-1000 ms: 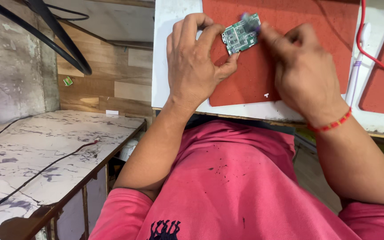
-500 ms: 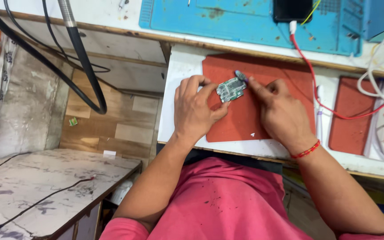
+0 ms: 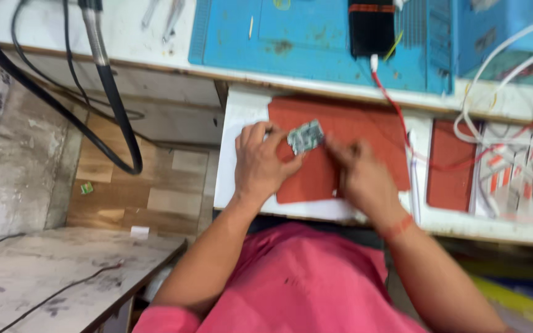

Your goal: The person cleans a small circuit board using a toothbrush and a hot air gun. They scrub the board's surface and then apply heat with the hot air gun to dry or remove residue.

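A: Where is the small circuit board (image 3: 305, 136)?

B: Over the upper left part of the red mat (image 3: 365, 132), which lies on the white worktop (image 3: 239, 157). Your left hand (image 3: 263, 163) grasps it, fingertips curled on its left edge, thumb under its lower side.

A: And your right hand (image 3: 360, 176)?

B: Just right of the board, fingers (image 3: 335, 147) reaching toward its right edge. The hand is motion-blurred; I cannot tell whether it grips, touches or only hovers.

A: Surroundings?

B: A red wire (image 3: 396, 114) runs from a black device (image 3: 371, 28) on the blue mat (image 3: 303, 37) down past your right hand. A second red mat (image 3: 451, 166) lies further right, white cables (image 3: 495, 65) above it. A red band (image 3: 397, 227) circles your right wrist.
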